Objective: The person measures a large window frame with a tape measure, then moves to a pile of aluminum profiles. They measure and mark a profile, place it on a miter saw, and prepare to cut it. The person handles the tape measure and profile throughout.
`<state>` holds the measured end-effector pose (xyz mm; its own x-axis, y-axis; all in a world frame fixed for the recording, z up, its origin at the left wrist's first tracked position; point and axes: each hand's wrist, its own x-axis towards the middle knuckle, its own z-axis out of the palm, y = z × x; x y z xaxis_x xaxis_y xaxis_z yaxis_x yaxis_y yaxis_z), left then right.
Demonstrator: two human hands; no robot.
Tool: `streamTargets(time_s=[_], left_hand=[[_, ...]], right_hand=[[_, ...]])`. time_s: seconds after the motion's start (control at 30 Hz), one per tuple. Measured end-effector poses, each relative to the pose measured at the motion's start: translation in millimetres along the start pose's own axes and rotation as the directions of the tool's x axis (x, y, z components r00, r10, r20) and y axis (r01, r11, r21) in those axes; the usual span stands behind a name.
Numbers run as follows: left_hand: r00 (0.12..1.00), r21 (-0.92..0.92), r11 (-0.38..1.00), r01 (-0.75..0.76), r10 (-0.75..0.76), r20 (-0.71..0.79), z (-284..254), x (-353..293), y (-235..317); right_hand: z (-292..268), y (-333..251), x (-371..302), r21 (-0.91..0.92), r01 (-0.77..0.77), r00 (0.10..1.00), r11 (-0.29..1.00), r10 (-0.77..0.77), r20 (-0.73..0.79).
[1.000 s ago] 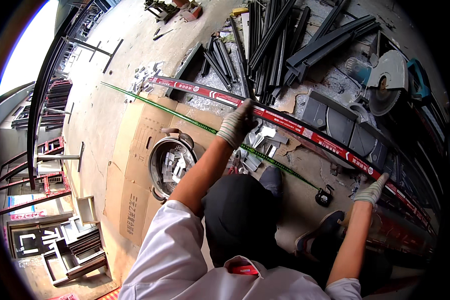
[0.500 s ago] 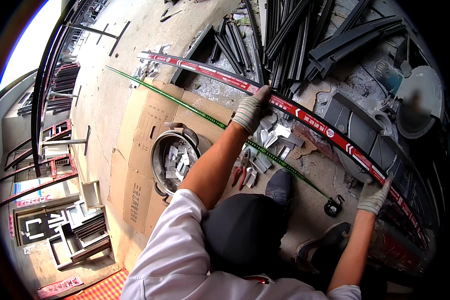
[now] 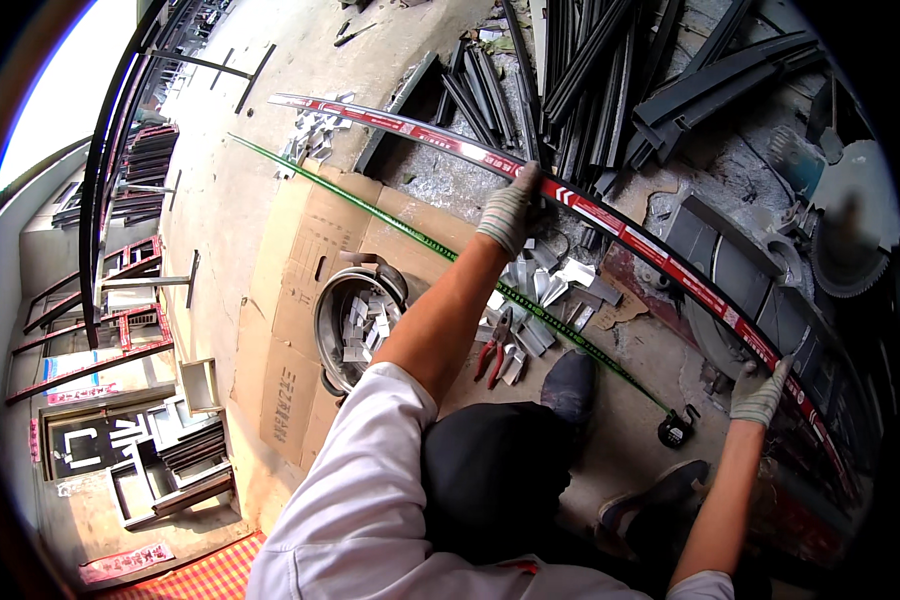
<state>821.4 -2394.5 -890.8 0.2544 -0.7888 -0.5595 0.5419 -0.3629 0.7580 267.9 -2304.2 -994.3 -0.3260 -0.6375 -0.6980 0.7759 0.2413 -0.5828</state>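
The bar [image 3: 620, 228] has slid toward the upper left since the first frame: its far end now reaches past the offcuts [image 3: 318, 130] there, closer to the tip of the tape [image 3: 420, 237]. My view has drifted as well, so the saw [image 3: 852, 240] sits nearer the right edge. I take this as repositioning, with my hold on the bar kept throughout.

My left hand [image 3: 508, 212] is closed on the bar just above centre; my right hand [image 3: 757, 392] grips it at the lower right, thumb at the near edge, fingers mostly hidden beneath, so I cannot tell how tightly they curl. The bar runs diagonally from upper left to lower right, passing in front of the saw's base. The tape lies below it, drawn out, with pliers [image 3: 494, 352] beside it at centre.
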Motion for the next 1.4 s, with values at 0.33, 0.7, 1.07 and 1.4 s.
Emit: streamTargets(time_s=[0.33, 0.7, 1.07, 1.4], left_hand=[[0.998, 0.152, 0.987, 0.048, -0.054, 0.033, 5.8, -2.6, -52.1], [0.996, 0.011, 0.999, 0.045, -0.044, -0.078, -51.5, 36.9, -12.8], [0.989, 0.047, 0.988, 0.147, -0.147, 0.011, 4.7, 21.2, -51.1], [0.987, 0.037, 0.986, 0.160, -0.161, 0.023, 21.6, 3.5, -65.9]], right_hand=[[139.2, 94.5, -88.7, -0.076, -0.122, 0.985, 0.990, 0.130, 0.110], [-55.2, -39.7, 23.3, -0.231, 0.149, 0.982, 0.961, -0.116, 0.151], [-14.8, 9.8, 23.4, -0.022, -0.124, 0.990, 0.992, 0.123, -0.066], [73.5, 46.4, -26.1, -0.070, -0.104, 0.988, 0.992, 0.095, -0.118]])
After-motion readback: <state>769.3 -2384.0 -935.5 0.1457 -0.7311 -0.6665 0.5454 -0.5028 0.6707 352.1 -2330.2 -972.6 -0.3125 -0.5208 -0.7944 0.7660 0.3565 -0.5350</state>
